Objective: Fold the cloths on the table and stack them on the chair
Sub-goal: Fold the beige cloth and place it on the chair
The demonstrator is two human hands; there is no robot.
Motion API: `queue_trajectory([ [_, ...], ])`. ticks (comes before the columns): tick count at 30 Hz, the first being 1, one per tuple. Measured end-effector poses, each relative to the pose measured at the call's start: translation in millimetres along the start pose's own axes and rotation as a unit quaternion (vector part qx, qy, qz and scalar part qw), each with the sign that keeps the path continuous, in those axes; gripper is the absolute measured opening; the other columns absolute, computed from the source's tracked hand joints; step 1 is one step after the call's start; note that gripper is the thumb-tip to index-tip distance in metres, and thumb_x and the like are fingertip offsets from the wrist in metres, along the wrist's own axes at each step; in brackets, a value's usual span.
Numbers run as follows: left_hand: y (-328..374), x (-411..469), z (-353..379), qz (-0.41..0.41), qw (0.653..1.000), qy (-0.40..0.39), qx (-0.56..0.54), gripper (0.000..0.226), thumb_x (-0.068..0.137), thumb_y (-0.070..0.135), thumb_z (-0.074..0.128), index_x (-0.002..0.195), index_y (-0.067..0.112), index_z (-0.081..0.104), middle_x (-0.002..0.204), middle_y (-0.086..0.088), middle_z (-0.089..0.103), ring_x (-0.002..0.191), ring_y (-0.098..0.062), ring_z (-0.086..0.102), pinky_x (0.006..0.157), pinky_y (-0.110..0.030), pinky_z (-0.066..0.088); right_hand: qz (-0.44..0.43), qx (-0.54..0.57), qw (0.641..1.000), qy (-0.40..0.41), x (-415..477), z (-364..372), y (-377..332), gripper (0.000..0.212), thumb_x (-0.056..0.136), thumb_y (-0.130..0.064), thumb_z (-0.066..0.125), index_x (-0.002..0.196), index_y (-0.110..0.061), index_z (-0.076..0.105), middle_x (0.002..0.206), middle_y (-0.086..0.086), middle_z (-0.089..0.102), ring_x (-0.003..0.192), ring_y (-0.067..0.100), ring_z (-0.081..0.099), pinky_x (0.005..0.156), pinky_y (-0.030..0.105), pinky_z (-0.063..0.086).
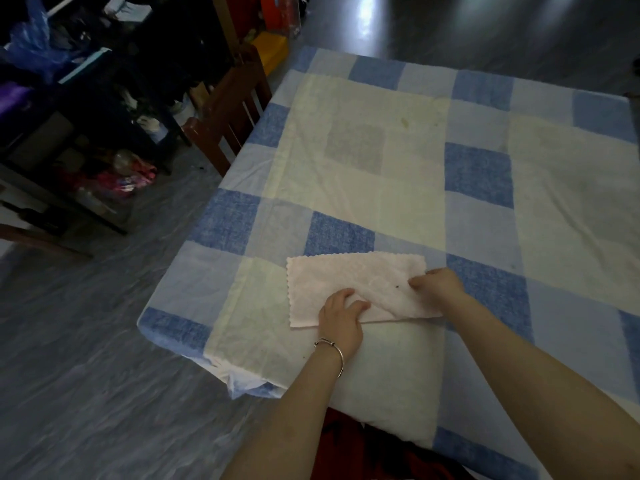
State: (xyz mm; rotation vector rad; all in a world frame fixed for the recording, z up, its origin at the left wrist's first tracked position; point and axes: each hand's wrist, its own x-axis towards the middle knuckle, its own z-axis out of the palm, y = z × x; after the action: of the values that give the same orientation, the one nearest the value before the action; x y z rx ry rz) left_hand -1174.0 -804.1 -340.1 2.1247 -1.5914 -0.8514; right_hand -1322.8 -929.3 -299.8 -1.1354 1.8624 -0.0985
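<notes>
Pink cloth [349, 282] held by two hands at the near edge of a checked table.

The cloth, with scalloped edges, lies flat in the lower centre of the frame on the blue-and-white checked tablecloth [478, 174], close to the table's near left corner. The left hand [341, 317] sits on its lower edge, fingers curled and gripping a fold of the fabric, with a thin silver bracelet [330, 348] on the wrist. The right hand [436, 282] pinches the cloth at its right edge, fingers bent. A raised crease runs between the two hands. A brown wooden chair [235, 109] stands against the table's far left side, in the upper left of the frame. Beyond it are dark cluttered shelves [104, 133] and a blue plastic bag [31, 46].
</notes>
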Motion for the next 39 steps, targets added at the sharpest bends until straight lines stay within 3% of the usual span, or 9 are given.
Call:
queue_trajectory([
  [8,12.1,-3.8,-8.0,-0.055,0.978,0.050,-0.195,0.051,0.068,0.035,0.039,0.103,0.010,0.067,0.120,-0.007,0.055,0.117,-0.018,0.047,0.102,-0.020,0.032,-0.158,0.008,0.986,0.048,-32.3,15.5,-40.0,0.015,0.082,-0.024,0.059,0.091,-0.014,0.065,0.090,0.008,0.065,0.087,0.026,0.058,0.070,0.027,0.037],
  [12,23.0,-6.3,-18.3,-0.154,0.892,0.076,-0.417,0.036,0.069,0.014,0.057,0.104,0.012,0.054,0.100,0.004,0.057,0.093,-0.005,0.057,0.078,-0.006,0.044,-0.227,-0.068,0.971,0.016,-56.4,50.4,-69.2,0.011,0.080,-0.027,0.058,0.075,-0.018,0.058,0.076,0.003,0.060,0.076,0.023,0.057,0.064,0.027,0.036],
  [16,7.2,-1.5,-21.2,-0.205,0.829,0.063,-0.517,0.034,0.077,-0.023,0.052,0.092,0.007,0.049,0.083,-0.002,0.058,0.060,0.007,0.062,0.058,-0.011,0.050,-0.246,-0.103,0.962,-0.067,-70.4,87.7,-85.6,0.024,0.083,-0.039,0.061,0.099,-0.021,0.064,0.102,-0.001,0.067,0.099,0.020,0.061,0.075,0.024,0.041],
  [19,-3.1,-3.2,-25.3,-0.248,0.779,0.082,-0.570,0.032,0.072,-0.015,0.059,0.098,0.001,0.049,0.079,-0.008,0.057,0.051,-0.002,0.061,0.047,-0.015,0.048,-0.224,-0.058,0.962,-0.148,-72.3,101.5,-91.0,0.030,0.084,-0.038,0.062,0.107,-0.018,0.065,0.106,0.002,0.066,0.099,0.021,0.064,0.085,0.029,0.050],
  [21,-7.5,-3.5,-26.5,-0.268,0.756,0.102,-0.588,0.032,0.061,0.000,0.059,0.094,0.003,0.055,0.071,-0.007,0.058,0.051,-0.007,0.057,0.045,-0.017,0.045,-0.188,0.028,0.964,-0.184,-72.6,101.7,-92.0,0.023,0.086,-0.027,0.061,0.103,-0.013,0.066,0.093,0.009,0.068,0.082,0.021,0.068,0.077,0.036,0.057],
  [24,-8.6,0.7,-23.9,-0.291,0.714,0.122,-0.625,0.038,0.059,0.000,0.059,0.097,0.002,0.058,0.076,-0.011,0.061,0.059,-0.012,0.059,0.056,-0.025,0.052,-0.173,0.103,0.962,-0.182,-64.3,93.7,-91.6,0.011,0.091,-0.014,0.054,0.084,-0.016,0.061,0.095,0.014,0.067,0.067,0.014,0.064,0.063,0.028,0.051],
  [27,-7.1,4.9,-23.9,-0.310,0.700,0.137,-0.629,0.039,0.067,-0.007,0.069,0.101,0.006,0.056,0.098,-0.016,0.064,0.087,-0.026,0.063,0.071,-0.036,0.057,-0.193,0.105,0.968,-0.117,-49.9,84.7,-91.0,0.010,0.090,-0.005,0.052,0.086,-0.013,0.057,0.102,0.019,0.067,0.068,0.016,0.064,0.066,0.024,0.049],
  [33,-38.0,18.5,12.8,-0.319,0.732,0.181,-0.575,0.065,0.063,0.008,0.053,0.127,-0.002,0.049,0.124,-0.022,0.057,0.114,-0.036,0.056,0.100,-0.051,0.044,-0.260,-0.141,0.951,-0.090,-30.2,83.2,-77.7,0.025,0.086,-0.010,0.056,0.110,-0.008,0.063,0.113,0.009,0.065,0.108,0.024,0.059,0.084,0.021,0.039],
  [39,-25.4,-0.6,-25.2,-0.385,0.678,0.215,-0.587,0.038,0.073,0.028,0.048,0.103,0.009,0.060,0.109,-0.019,0.063,0.100,-0.033,0.061,0.090,-0.050,0.051,-0.296,-0.269,0.914,-0.068,-22.3,101.2,-74.6,0.043,0.085,-0.028,0.062,0.125,-0.013,0.056,0.127,0.012,0.051,0.119,0.027,0.049,0.098,0.035,0.039],
])
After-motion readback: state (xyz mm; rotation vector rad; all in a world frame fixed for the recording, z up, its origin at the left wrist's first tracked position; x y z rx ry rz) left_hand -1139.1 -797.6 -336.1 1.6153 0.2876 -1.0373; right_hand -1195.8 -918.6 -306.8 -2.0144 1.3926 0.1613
